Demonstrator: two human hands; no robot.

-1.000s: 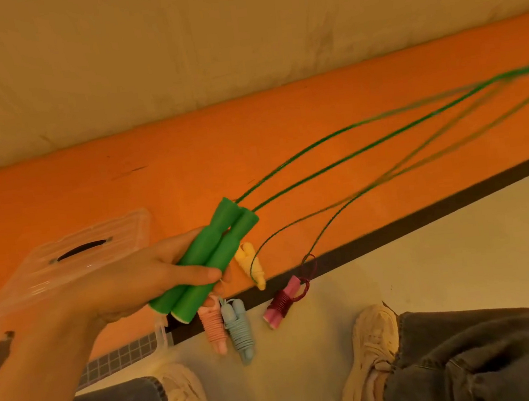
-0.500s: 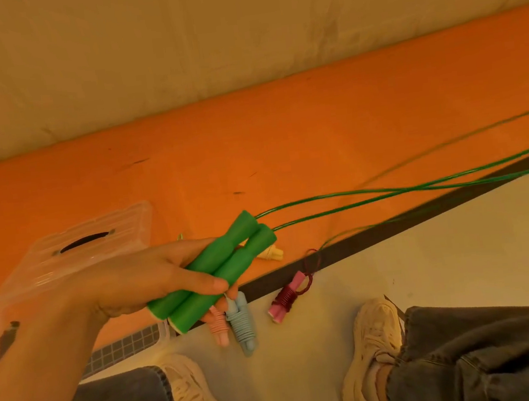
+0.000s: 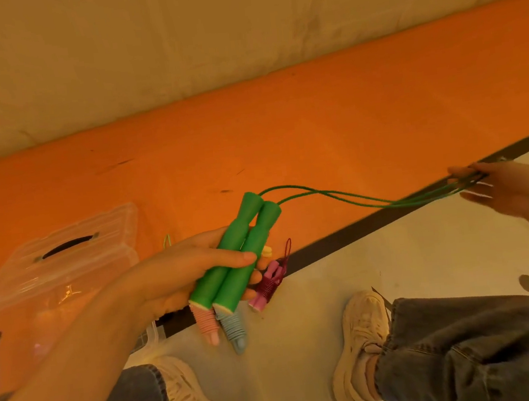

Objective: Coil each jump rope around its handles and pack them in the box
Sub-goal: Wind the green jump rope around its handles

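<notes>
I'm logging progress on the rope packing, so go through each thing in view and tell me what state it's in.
Green handles: side by side, gripped in left hand.
Green rope: uncoiled, slack, running to right hand, which holds its strands.
Pink rope: coiled, on floor.
Blue rope: coiled, on floor.
Maroon rope: coiled, on floor.
Box: lid on.

Floor (image 3: 410, 260) is pale, w/ a wide orange mat (image 3: 347, 132) along the wall side and a dark strip (image 3: 373, 223) at the mat's edge. On the mat, left: a clear plastic box (image 3: 52, 271), lid on. Just in front of the strip, on the pale floor: a coiled pink rope (image 3: 206, 324) touching a coiled blue rope (image 3: 234, 329), a coiled maroon rope (image 3: 265, 286) near them to the right. Two pale sneakers (image 3: 362, 337) planted on the floor too.
</notes>
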